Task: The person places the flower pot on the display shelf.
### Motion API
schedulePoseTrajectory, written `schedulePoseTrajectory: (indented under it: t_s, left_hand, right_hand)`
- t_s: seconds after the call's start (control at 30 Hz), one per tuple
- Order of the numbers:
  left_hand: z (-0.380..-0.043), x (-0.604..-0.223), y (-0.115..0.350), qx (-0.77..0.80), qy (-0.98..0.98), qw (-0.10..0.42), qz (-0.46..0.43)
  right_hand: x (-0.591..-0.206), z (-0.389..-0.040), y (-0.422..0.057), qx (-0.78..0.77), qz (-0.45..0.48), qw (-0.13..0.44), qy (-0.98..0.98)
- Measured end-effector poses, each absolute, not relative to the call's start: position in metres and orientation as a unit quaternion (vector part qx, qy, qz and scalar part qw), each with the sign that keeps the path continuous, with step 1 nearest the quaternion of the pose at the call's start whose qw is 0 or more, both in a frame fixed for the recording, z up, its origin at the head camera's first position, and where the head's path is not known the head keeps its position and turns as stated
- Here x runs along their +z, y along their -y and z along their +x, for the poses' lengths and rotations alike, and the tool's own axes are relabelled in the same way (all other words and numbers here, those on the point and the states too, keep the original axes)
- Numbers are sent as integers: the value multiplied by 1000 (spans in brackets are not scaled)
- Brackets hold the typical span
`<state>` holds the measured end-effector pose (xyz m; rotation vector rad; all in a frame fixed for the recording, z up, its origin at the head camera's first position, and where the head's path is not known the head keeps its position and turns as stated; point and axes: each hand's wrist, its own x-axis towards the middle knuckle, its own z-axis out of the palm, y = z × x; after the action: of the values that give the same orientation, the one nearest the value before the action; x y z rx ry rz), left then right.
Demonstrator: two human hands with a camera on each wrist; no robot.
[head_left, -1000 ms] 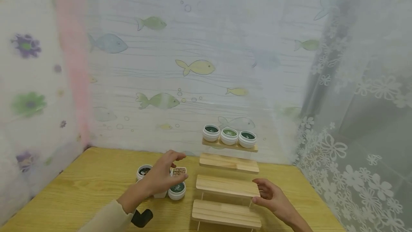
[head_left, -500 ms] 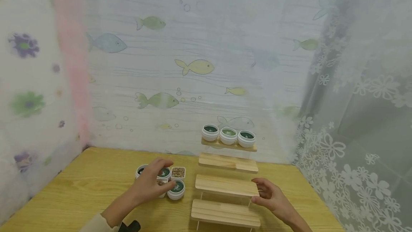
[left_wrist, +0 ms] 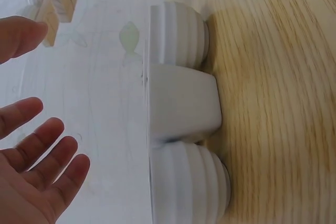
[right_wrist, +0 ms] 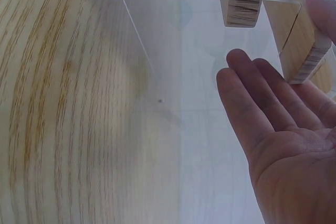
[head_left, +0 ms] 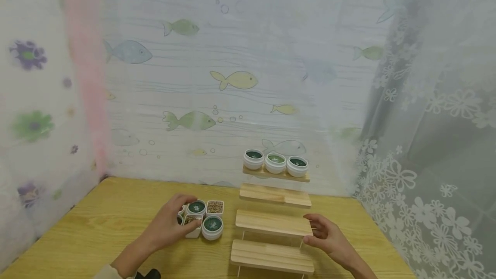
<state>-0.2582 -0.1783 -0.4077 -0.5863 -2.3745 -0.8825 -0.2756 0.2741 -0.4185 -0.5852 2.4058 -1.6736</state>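
Observation:
My left hand (head_left: 168, 221) hovers over the left of a cluster of small white pots, thumb and fingers apart, holding nothing. By its thumb is a square pot of brown grains (head_left: 192, 232); a round pot with a dark green top (head_left: 212, 230) stands to its right. In the left wrist view the palm and spread fingers (left_wrist: 37, 166) are apart from the square pot (left_wrist: 184, 100). My right hand (head_left: 329, 238) is at the right end of a wooden shelf (head_left: 271, 224) of a tiered stand. Its fingers look nearly straight beside the shelf end (right_wrist: 310, 59); contact is unclear.
Three round white pots (head_left: 275, 165) with green tops stand on the highest shelf. Below are further bare wooden shelves (head_left: 272, 258). Behind the left hand are another round pot (head_left: 196, 207) and a square grain pot (head_left: 215, 207). A fish-patterned curtain (head_left: 186, 76) closes the back.
My left hand has moved left and slightly down across the cluster, uncovering the grain pots and a round pot. The right hand stays at the shelf end.

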Motion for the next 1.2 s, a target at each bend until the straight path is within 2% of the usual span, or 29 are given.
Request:
schedulePoseTrajectory:
  t_s: [0.43, 0.77, 1.2]
  left_hand:
    - [-265, -419, 197, -312, 905, 231, -175]
    - [-272, -427, 205, -329, 918, 170, -143]
    - [-275, -433, 212, -323, 923, 161, -134]
  right_hand:
    - [-416, -275, -274, -557, -199, 73, -803]
    - [-417, -274, -275, -570, -219, 81, -788]
    - [-417, -273, -274, -567, -217, 76, -791]
